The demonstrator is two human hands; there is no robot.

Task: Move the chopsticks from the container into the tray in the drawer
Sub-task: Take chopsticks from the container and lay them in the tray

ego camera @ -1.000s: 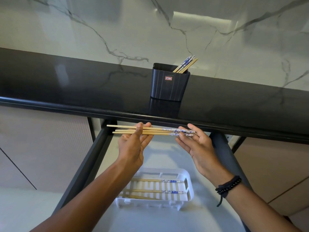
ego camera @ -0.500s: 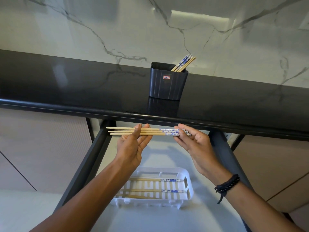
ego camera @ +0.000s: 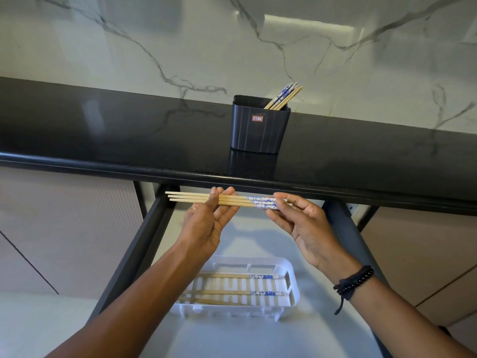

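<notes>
A bundle of wooden chopsticks (ego camera: 242,200) with blue-and-white patterned ends lies level in the air over the open drawer. My left hand (ego camera: 206,223) pinches its bare wooden half. My right hand (ego camera: 302,223) grips the patterned end. Below them a white slotted tray (ego camera: 293,277) rests on the drawer floor, with chopsticks lying lengthwise in it. On the black counter a dark ribbed container (ego camera: 259,127) holds several more chopsticks (ego camera: 285,96) leaning to the right.
The black counter edge (ego camera: 103,165) runs across just above my hands. Dark drawer side rails (ego camera: 134,251) flank the pale drawer floor. A marble wall stands behind the counter, and beige cabinet fronts sit to either side.
Both hands and the bundle have stayed almost in place below the counter edge. My right fingers have shifted slightly along the patterned end.
</notes>
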